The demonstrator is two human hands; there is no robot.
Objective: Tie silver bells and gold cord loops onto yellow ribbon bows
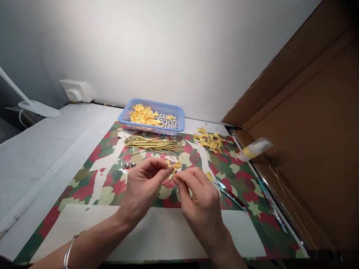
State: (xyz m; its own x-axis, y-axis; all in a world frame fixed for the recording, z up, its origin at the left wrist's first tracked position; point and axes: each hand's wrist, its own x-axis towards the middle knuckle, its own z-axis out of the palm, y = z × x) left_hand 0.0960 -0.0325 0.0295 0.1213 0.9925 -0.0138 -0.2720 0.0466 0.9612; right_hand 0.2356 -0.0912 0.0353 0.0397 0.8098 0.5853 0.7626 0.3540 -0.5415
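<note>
Star-patterned mat (pixel 254 208) below a folded, satiny yellow ribbon (pixel 177 165).

Both forearms (pixel 97 237) angle inward, left grip (pixel 144 185) and right grip (pixel 200 194) close together, thumbs (pixel 164 174) pinched against forefingers (pixel 157 162).

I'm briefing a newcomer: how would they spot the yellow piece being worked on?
Find the patterned mat, then the left hand and right hand above it. The yellow piece is between them. Unlike the yellow pile in the blue basket and the heap to the right, it is held up by hand.
</note>
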